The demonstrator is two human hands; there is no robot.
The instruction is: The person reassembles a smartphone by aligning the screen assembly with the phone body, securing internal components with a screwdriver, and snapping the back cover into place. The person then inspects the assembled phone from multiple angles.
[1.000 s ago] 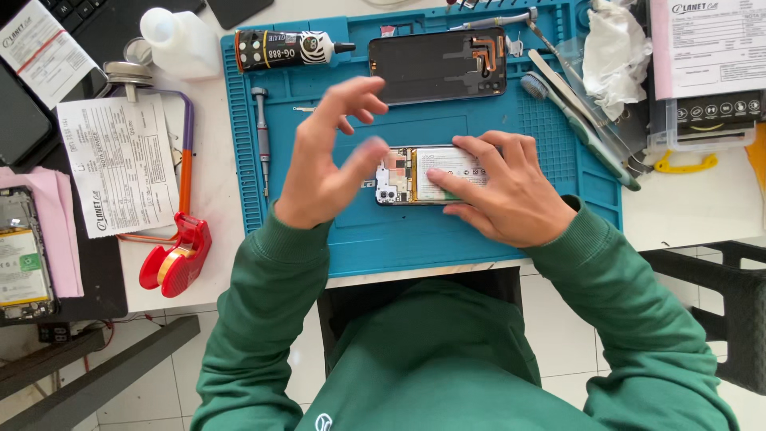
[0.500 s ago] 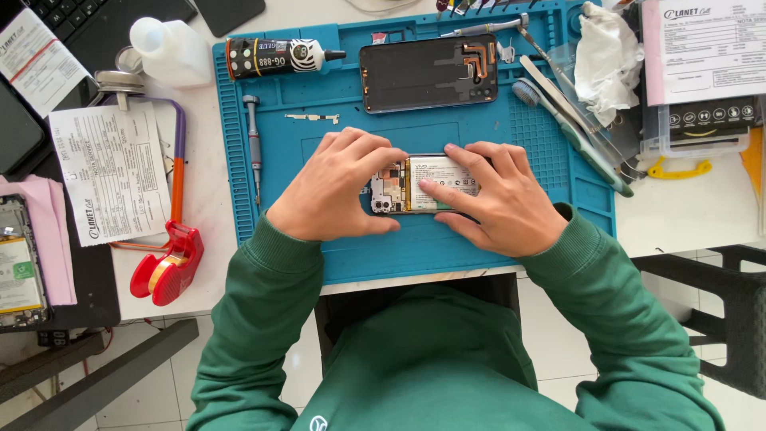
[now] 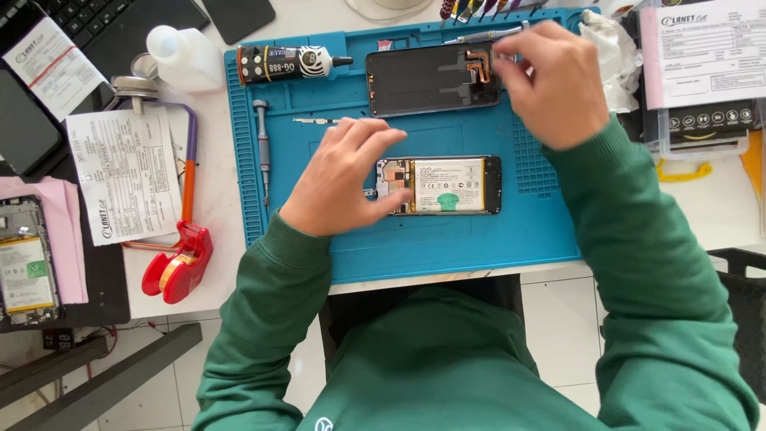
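Note:
An opened phone (image 3: 447, 185), showing its white battery and circuit board, lies flat in the middle of the blue work mat (image 3: 447, 247). My left hand (image 3: 343, 175) grips its left end with thumb and fingers. My right hand (image 3: 550, 80) is raised over the mat's far right corner. Its fingertips are pinched beside a thin metal tool (image 3: 479, 36), and whether they hold it is unclear. Just left of that hand lies a dark phone panel (image 3: 431, 80) with a copper-coloured strip.
On the mat's left part lie a glue tube (image 3: 287, 64), a screwdriver (image 3: 262, 144) and a small metal piece (image 3: 315, 121). Off the mat are a white bottle (image 3: 187, 56), printed paper (image 3: 124, 175), a red tape dispenser (image 3: 179, 259), another opened phone (image 3: 28, 263) and a crumpled cloth (image 3: 606, 48).
My right hand has left the opened phone and moved up to the mat's far right corner. My left hand came down onto the phone's left end and stays there.

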